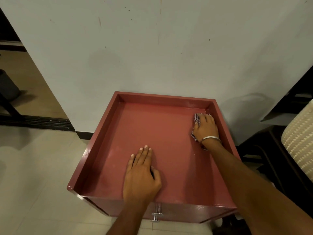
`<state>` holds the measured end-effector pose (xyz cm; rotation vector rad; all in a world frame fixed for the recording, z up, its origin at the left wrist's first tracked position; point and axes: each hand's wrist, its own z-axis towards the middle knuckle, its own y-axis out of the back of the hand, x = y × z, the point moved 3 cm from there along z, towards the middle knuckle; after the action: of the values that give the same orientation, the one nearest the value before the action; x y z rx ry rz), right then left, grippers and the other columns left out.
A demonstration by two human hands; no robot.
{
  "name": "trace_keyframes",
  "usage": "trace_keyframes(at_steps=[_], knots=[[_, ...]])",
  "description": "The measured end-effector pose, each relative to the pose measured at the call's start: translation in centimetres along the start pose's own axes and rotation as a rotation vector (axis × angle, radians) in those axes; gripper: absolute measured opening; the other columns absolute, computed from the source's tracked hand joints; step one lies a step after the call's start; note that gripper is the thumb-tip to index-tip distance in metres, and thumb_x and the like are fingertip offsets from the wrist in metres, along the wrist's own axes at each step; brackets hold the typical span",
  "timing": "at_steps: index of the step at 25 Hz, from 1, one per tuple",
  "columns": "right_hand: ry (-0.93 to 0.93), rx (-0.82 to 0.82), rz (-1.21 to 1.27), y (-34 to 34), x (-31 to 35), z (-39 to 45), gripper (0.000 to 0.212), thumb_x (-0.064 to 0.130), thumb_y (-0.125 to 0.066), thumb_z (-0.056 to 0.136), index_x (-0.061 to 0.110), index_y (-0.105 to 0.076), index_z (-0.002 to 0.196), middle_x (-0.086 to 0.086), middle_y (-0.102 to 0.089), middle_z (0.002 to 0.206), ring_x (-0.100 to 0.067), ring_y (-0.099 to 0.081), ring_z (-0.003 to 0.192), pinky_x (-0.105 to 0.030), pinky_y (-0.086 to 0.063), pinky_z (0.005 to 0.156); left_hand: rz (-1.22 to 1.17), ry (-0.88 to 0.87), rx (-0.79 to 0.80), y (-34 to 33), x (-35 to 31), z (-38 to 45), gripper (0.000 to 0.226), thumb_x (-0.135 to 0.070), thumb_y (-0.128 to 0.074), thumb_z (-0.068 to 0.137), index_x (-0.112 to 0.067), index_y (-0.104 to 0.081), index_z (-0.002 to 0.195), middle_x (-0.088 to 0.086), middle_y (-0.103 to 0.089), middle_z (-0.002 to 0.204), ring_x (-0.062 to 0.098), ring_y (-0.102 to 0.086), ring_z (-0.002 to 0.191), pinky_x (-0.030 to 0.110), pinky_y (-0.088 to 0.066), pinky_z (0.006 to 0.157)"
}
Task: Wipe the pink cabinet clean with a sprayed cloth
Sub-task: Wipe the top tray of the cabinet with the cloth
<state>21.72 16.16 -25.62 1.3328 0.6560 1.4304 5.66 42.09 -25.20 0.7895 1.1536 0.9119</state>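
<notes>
A: Nearest us are the two forearms, and just past them the metal handle on the front of the pink cabinet. Where are the hands?

B: The left hand lies flat on the cabinet's recessed top near the front edge, fingers straight and together, holding nothing; I'd say it is bracing. The right hand, with a bangle at the wrist, presses the checked cloth into the far right corner, close to the raised rim. The cloth peeks out beside the fingers and under the palm, so the hand is bearing down on it; how far the fingers curl round it I cannot tell.

A: And the cabinet itself?

B: It stands on the tiled floor with its back against the white wall.

A: How should this wiping go?

B: Work the cloth right into the angle where the floor of the tray meets the rim, since dirt likely gathers there. Then draw overlapping strokes toward the front, keeping pressure even. The left hand will need to shift so its patch gets wiped too, and a pale speck near the right forearm looks worth a pass
</notes>
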Motion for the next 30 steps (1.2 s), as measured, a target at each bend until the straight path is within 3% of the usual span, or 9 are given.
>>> trace_keyframes(at_steps=[6, 16, 24, 30], knots=[[0.021, 0.024, 0.001, 1.7, -0.4, -5.7, 0.048, 0.021, -0.047, 0.090, 0.014, -0.044, 0.138, -0.011, -0.041, 0.146, -0.029, -0.028, 0.140, -0.042, -0.026, 0.116, 0.038, -0.004, 0.005, 0.0, -0.1, -0.2, 0.072, -0.034, -0.023, 0.078, -0.013, -0.041, 0.145, -0.002, -0.036, 0.154, 0.009, -0.029, 0.143, 0.030, -0.011, 0.121], [0.028, 0.046, 0.053, 4.9, -0.1, -15.9, 0.054, 0.036, -0.052, 0.092, 0.015, -0.043, 0.140, -0.009, -0.038, 0.149, -0.027, -0.024, 0.143, -0.040, -0.021, 0.119, -0.015, -0.045, 0.053, 0.5, 0.0, -0.7, 0.067, -0.028, -0.032, 0.084, -0.009, -0.034, 0.148, 0.003, -0.030, 0.156, 0.013, -0.022, 0.146, 0.031, -0.004, 0.122], [-0.008, 0.042, 0.023, 6.5, 0.1, -21.7, 0.056, 0.038, -0.044, 0.086, 0.022, -0.044, 0.139, -0.003, -0.039, 0.149, -0.022, -0.026, 0.143, -0.038, -0.023, 0.119, 0.039, -0.056, 0.063, 0.9, 0.8, -4.4, 0.071, -0.039, -0.009, 0.088, -0.009, -0.030, 0.149, 0.003, -0.026, 0.157, 0.014, -0.021, 0.146, 0.034, -0.010, 0.121], [-0.085, 0.010, -0.008, 6.9, 0.8, -24.4, 0.051, 0.034, -0.047, 0.090, 0.024, -0.044, 0.139, -0.001, -0.040, 0.149, -0.021, -0.027, 0.143, -0.039, -0.022, 0.118, 0.026, -0.040, 0.106, 1.1, 1.3, -5.7, 0.076, -0.046, 0.006, 0.086, -0.015, -0.013, 0.153, -0.001, -0.009, 0.161, 0.010, -0.003, 0.148, 0.031, 0.003, 0.121]])
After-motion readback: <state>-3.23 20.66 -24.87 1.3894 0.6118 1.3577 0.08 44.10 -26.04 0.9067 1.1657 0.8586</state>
